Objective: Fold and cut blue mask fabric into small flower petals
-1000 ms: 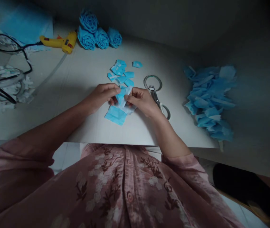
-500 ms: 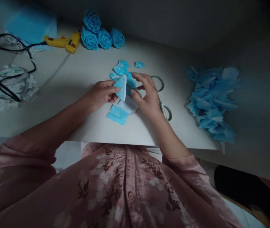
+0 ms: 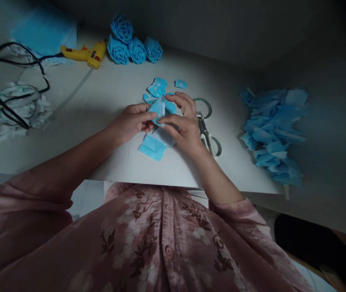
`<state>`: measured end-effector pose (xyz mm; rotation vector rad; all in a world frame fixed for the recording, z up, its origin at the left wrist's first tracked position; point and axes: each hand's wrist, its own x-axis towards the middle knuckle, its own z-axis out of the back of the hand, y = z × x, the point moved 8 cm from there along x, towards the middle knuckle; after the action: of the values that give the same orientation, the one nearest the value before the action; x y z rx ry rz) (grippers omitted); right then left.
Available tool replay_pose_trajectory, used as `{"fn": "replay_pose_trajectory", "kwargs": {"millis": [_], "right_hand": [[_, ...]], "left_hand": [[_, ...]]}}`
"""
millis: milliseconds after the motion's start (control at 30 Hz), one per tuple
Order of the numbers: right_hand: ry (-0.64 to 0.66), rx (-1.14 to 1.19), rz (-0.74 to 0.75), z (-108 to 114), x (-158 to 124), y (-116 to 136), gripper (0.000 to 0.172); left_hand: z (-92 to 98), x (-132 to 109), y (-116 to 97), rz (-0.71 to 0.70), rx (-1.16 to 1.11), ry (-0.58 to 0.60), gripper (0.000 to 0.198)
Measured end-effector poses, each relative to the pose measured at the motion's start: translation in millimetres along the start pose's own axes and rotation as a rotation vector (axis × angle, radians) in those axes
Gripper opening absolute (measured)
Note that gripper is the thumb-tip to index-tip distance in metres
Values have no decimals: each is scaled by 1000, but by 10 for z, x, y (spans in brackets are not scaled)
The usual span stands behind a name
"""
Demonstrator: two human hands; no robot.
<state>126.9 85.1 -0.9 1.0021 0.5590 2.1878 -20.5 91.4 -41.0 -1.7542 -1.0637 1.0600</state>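
A folded piece of thin blue fabric point(image 3: 158, 108), white along its right edge, is pinched between the thumb and fingers of my left hand point(image 3: 138, 117). My right hand point(image 3: 185, 123) grips the same piece at its right edge, thumb and fingertips at the lower corner and another finger near the top. Beneath the hands lie a flat blue square point(image 3: 152, 147) and a whitish piece partly covered by my fingers. Blue scraps point(image 3: 157, 86) sit just beyond, with a small one point(image 3: 180, 84) to their right. Scissors point(image 3: 208, 136) with pale handles rest beside my right hand, partly hidden by it.
Several blue fabric roses point(image 3: 121, 48) stand at the back. A yellow glue gun point(image 3: 95, 54) with a black cord is left of them, near stacked blue sheets point(image 3: 46, 32). White scraps point(image 3: 40, 109) lie left, a tape roll point(image 3: 209, 108) centre-right, a blue fabric heap point(image 3: 274, 129) right.
My right hand has moved in to the left and its fingers have closed on the right edge of the blue piece. More of the scissors shows now. The view has shifted slightly.
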Motion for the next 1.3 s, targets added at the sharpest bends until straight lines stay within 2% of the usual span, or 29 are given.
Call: {"fn": "replay_pose_trajectory", "kwargs": {"millis": [233, 467, 667, 900, 1067, 1300], "right_hand": [[-78, 210, -176, 8, -40, -76, 11], [-122, 398, -329, -39, -56, -157, 21], [-142, 578, -421, -103, -64, -179, 37], [-145, 692, -504, -176, -95, -266, 52], [-124, 729, -536, -215, -124, -260, 46], [-113, 670, -573, -197, -127, -248, 52]], "left_hand": [[-3, -11, -19, -52, 21, 0, 17], [-14, -21, -35, -70, 91, 7, 18], [-38, -35, -42, -56, 119, 11, 20], [-48, -38, -35, -65, 140, 24, 19], [-37, -23, 0, -73, 134, 36, 21], [-35, -33, -26, -91, 205, 24, 21]]}}
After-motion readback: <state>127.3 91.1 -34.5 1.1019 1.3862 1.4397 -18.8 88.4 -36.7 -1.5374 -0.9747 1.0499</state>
